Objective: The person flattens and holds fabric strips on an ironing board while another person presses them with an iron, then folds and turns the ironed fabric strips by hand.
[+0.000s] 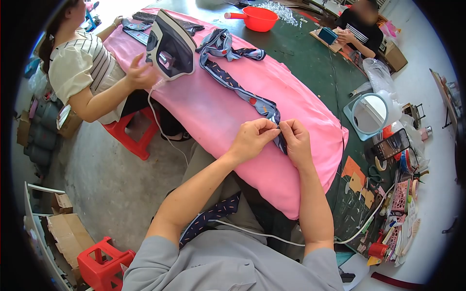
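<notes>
A long, narrow scarf-like fabric strip point(229, 83), navy and light blue with a small print, runs across the pink cloth point(306, 104) to my hands. Its far end lies bunched. My left hand point(253, 139) pinches the near part between thumb and fingers. Close beside it, almost touching, my right hand point(297, 144) pinches the same strip; a short navy end hangs between the hands. Fingertips hide the exact spot they grip. Another navy printed fabric piece point(208, 219) lies across my lap. An iron point(172, 46) stands upright on the cloth, to the left of the strip.
A person point(92, 68) at left holds a hand near the iron, whose white cord hangs down. Another person point(361, 29) sits across the green table point(310, 58). A red dipper point(261, 19), mirror point(370, 114), phone point(392, 144), and scissors point(374, 177) are on the table. Red stools point(102, 264) stand below.
</notes>
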The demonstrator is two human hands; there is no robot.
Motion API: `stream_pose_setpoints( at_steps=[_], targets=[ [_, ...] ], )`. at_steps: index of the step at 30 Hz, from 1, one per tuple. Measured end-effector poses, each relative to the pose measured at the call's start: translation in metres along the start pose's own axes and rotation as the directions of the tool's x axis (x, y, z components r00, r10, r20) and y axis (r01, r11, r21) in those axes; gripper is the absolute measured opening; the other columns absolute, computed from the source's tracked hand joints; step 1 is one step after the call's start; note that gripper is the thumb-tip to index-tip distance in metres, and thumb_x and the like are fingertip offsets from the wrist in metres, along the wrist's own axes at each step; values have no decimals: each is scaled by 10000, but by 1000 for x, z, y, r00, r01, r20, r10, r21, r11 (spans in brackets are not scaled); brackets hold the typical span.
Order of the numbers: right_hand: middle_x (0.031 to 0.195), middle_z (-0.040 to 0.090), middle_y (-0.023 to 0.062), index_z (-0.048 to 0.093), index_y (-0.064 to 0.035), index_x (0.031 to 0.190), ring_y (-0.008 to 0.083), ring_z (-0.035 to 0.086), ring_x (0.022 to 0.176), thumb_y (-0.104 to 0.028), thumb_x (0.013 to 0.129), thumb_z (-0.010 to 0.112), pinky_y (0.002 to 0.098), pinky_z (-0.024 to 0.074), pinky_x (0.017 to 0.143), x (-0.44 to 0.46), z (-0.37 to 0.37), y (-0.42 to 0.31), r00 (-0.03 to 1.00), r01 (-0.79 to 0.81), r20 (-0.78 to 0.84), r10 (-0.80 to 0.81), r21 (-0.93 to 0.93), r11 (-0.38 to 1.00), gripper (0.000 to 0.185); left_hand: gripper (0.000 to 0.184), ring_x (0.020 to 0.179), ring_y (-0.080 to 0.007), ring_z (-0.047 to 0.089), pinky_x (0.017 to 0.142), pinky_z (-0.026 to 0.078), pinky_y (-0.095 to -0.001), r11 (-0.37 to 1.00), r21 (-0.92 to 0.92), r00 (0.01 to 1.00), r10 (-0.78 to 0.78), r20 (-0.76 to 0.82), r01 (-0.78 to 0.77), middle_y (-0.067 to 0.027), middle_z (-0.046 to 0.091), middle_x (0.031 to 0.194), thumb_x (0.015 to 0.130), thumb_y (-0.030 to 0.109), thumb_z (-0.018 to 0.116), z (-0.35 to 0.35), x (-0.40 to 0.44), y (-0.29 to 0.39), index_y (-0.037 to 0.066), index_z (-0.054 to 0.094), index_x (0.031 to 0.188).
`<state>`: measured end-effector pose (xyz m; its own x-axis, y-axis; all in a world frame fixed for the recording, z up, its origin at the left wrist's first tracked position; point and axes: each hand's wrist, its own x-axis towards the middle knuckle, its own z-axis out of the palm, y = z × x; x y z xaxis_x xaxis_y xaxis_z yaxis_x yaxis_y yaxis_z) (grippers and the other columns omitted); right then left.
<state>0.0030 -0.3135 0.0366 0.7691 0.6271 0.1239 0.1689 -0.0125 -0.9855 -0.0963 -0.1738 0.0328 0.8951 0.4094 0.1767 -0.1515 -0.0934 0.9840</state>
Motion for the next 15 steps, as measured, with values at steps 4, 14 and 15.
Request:
stream_pose_setpoints(
  at_steps=[4,14,15],
  targets=[
    [794,592,-18,648,-37,930,65,459,690,-170,1025,609,205,398,632,0,0,2,1000,12,-12,-12,-19,1000,169,130,633,-73,517,576,446,-221,1000,-13,1000,1,-1,-1,-15,666,749,924,110,705,1,-1,0,-20,712,930],
    [811,593,-15,646,-41,952,58,463,696,-181,1039,593,191,393,639,1,1,4,999,32,-26,-31,23,999,173,104,720,-52,541,647,452,-180,998,-57,999,-13,34,15,-17,678,875,941,76,683,5,-1,-10,-7,696,1003],
    [822,596,-14,647,-42,966,55,466,698,-182,1043,587,189,396,641,1,0,5,1000,4,-16,-2,116,993,171,119,718,-59,539,644,455,-188,992,-123,999,-6,-34,2,-30,683,907,931,76,688,9,-1,-9,-10,698,1013]
  ],
)
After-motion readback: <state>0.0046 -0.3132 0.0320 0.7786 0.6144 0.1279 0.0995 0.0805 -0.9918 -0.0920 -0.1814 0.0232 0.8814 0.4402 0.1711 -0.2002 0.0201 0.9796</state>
